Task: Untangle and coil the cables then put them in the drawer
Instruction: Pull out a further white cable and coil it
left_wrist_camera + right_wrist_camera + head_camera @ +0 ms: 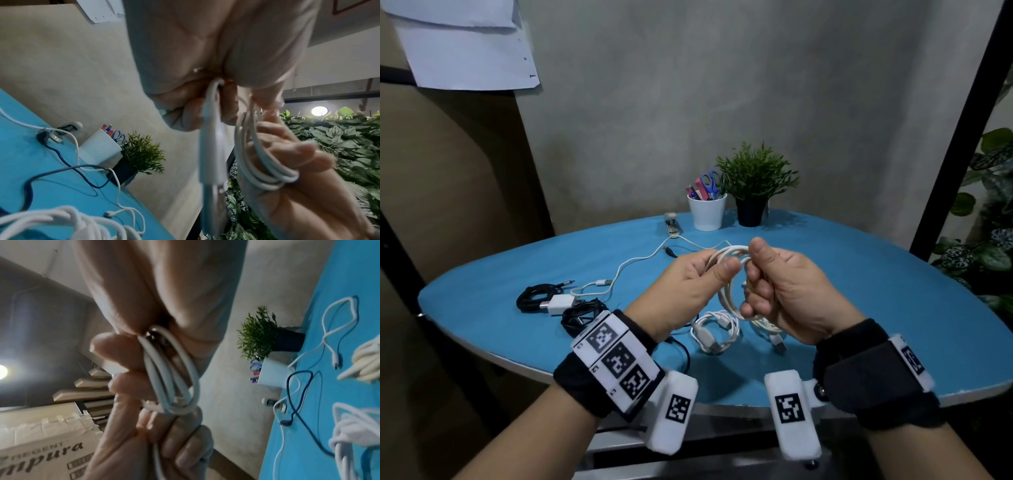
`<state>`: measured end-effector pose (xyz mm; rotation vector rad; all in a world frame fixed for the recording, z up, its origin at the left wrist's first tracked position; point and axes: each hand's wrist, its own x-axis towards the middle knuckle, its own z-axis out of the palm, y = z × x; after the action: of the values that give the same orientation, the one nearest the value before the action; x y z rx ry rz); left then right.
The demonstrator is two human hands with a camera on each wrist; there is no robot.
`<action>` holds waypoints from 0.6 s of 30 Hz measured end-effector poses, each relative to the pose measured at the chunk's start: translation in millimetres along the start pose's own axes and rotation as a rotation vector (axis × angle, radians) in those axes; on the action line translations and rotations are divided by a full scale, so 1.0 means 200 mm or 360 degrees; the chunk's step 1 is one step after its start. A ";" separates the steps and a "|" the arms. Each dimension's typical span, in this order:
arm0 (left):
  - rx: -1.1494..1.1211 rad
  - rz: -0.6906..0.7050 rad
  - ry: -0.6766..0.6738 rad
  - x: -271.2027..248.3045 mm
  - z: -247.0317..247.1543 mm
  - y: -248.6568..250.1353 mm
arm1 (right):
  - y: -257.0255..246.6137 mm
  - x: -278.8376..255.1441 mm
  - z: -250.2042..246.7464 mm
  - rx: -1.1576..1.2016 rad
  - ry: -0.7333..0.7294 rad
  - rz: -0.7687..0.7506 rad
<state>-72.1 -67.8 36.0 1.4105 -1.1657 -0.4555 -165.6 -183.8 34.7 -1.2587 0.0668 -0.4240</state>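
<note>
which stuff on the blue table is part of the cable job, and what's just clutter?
Job:
- white cable coil gripped by left hand and right hand
- small coiled white cable on the table
- loose white cable
- black cable bundle with white charger plug

Clutter:
- white cup holding scissors and pens
- green plant in black pot
- small stapler

your right hand [156, 288] grips white cable coil [170, 378] | left hand [154, 443] pinches coil's lower end | potted plant [259, 334] right of coil
</note>
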 end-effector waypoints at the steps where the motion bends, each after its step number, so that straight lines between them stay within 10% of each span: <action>1: -0.0033 0.0013 0.0024 0.00 0.00 -0.01 | 0.01 0.00 -0.01 -0.0029 -0.0003 -0.0023; 11: -0.0077 -0.0047 0.0361 -0.02 0.02 -0.08 | 0.09 -0.01 -0.02 -0.0868 0.0182 -0.0236; 18: -0.0027 -0.0106 0.0331 -0.05 -0.04 -0.08 | 0.05 0.00 0.00 -0.0418 0.0384 -0.0237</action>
<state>-63.6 -58.6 19.7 1.4483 -0.9476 -0.3549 -163.1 -180.3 25.4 -1.4711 0.2409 -0.7126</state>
